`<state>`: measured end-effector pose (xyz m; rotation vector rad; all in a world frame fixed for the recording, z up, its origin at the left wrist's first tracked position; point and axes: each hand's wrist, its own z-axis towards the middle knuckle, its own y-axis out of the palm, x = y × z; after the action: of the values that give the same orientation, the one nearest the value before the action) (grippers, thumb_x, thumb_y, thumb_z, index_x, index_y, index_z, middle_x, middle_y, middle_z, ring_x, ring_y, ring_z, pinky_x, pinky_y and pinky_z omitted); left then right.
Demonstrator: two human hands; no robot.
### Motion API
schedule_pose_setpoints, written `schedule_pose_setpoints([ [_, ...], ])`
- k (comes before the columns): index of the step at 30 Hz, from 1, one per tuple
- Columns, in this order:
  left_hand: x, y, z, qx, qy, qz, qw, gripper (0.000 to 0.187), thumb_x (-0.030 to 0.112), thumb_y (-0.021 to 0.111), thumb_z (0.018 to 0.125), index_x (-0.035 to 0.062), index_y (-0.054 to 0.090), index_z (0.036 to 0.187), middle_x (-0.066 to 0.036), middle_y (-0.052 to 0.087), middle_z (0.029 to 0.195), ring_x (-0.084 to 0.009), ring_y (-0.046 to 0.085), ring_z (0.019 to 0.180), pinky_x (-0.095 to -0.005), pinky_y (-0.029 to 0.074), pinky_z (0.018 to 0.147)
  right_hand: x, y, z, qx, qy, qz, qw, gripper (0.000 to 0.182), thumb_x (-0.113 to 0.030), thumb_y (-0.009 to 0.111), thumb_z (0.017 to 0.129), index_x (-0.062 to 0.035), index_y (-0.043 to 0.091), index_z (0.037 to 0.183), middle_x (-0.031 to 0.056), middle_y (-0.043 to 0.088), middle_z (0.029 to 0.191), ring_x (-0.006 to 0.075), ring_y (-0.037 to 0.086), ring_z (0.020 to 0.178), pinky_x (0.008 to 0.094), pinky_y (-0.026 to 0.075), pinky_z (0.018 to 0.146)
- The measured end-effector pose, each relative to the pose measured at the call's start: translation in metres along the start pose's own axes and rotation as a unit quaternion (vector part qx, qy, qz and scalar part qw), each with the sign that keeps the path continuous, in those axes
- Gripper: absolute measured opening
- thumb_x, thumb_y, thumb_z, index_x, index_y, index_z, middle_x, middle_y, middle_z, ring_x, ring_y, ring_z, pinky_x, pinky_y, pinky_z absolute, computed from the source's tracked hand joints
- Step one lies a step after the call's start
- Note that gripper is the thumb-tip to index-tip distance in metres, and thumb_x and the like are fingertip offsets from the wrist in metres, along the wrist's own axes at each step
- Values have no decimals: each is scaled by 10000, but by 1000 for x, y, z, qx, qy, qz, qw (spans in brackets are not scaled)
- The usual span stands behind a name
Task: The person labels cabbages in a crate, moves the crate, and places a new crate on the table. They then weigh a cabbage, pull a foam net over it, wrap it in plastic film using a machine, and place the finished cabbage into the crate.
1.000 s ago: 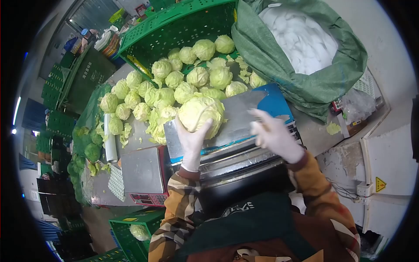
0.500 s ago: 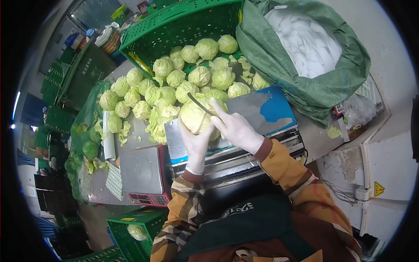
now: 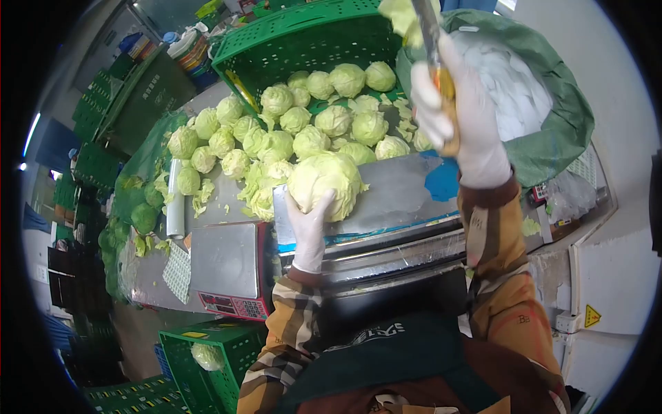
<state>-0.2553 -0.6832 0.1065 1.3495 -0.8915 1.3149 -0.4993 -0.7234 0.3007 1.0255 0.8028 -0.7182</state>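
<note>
Where right hand [image 3: 463, 114] overlaps sack [image 3: 569, 134], cabbages [image 3: 333, 121], scale [image 3: 224, 257]

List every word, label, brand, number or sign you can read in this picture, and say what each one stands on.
"B", next letter unclear: right sleeve.
Yellow warning triangle, a dark mark inside: white cabinet.
Chinese characters, too small to read surely: green bin.
White lettering, too blurred: apron.
Key labels, too small: red scale.
No number is readable.
</note>
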Motion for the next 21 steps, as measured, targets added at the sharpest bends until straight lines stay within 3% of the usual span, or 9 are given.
schedule_pose_setpoints([
  [1, 2, -7, 1, -7, -40, -44, 998, 695, 217, 763, 825, 31, 388, 1379, -125, 505, 1298, -249, 546, 1164, -379, 487, 953, 1, -17, 22, -47, 18, -38, 998, 591, -562, 389, 999, -20, 602, 902, -1, 465, 495, 68, 429, 322, 231, 337, 274],
  [3, 15, -24, 0, -26, -80, -102, 991, 739, 403, 712, 847, 106, 373, 1433, -130, 473, 1369, -290, 531, 1202, -453, 496, 951, 9, -8, 46, 21, 100, -265, 959, 667, -554, 452, 975, 38, 509, 1277, 22, 555, 616, 90, 473, 351, 242, 349, 294],
  [4, 27, -32, -4, -55, -164, -228, 958, 776, 473, 687, 838, 132, 360, 1453, -134, 443, 1412, -314, 507, 1234, -495, 483, 964, 57, -48, 63, 33, 48, -530, 846, 682, -518, 493, 964, 3, 387, 1390, 39, 581, 674, 109, 494, 375, 261, 377, 327],
  [5, 38, -41, -6, -87, -243, -346, 902, 814, 543, 663, 829, 158, 346, 1473, -138, 413, 1455, -338, 482, 1265, -536, 469, 977, 110, -91, 76, 49, -10, -749, 661, 761, -483, 534, 952, -32, 264, 1503, 55, 606, 732, 128, 515, 398, 280, 404, 361],
  [7, 53, -61, -8, -48, -225, -327, 917, 869, 621, 628, 814, 170, 319, 1490, -133, 365, 1501, -355, 406, 1339, -576, 415, 1027, 128, -98, 57, 77, 10, -734, 674, 639, -412, 601, 904, -11, 431, 1372, 194, 674, 811, 359, 664, 705, 449, 515, 624],
  [9, 53, -100, -6, -19, -141, -222, 965, 786, 563, 586, 869, 146, 327, 1484, -127, 399, 1478, -320, 429, 1329, -554, 421, 1022, 81, -74, 23, 102, 263, -500, 819, 458, -386, 593, 911, -46, 579, 1219, 222, 675, 861, 435, 639, 842, 484, 494, 740],
  [14, 55, -217, -10, 199, -6, 129, 971, 665, 171, 752, 846, 19, 403, 1392, -118, 513, 1307, -224, 543, 1152, -352, 492, 952, 51, -163, -109, 170, 82, -624, 758, 265, -313, 602, 927, -79, 644, 1047, 212, 647, 822, 408, 635, 779, 429, 494, 666],
  [17, 26, -288, -14, 264, 47, 361, 893, 828, 187, 810, 795, -51, 333, 1428, -174, 455, 1387, -261, 496, 1218, -370, 425, 1037, 40, -197, -205, 211, 120, -660, 711, 267, -316, 644, 910, -107, 692, 1069, 182, 664, 836, 364, 654, 757, 389, 511, 668],
  [21, -12, -385, -8, 275, -16, 302, 913, 822, 221, 795, 810, -52, 328, 1429, -194, 442, 1399, -267, 530, 1176, -392, 460, 989, 83, -256, -303, 229, 141, -713, 648, 272, -330, 611, 927, -108, 703, 1054, 169, 676, 820, 354, 666, 766, 403, 521, 665],
])
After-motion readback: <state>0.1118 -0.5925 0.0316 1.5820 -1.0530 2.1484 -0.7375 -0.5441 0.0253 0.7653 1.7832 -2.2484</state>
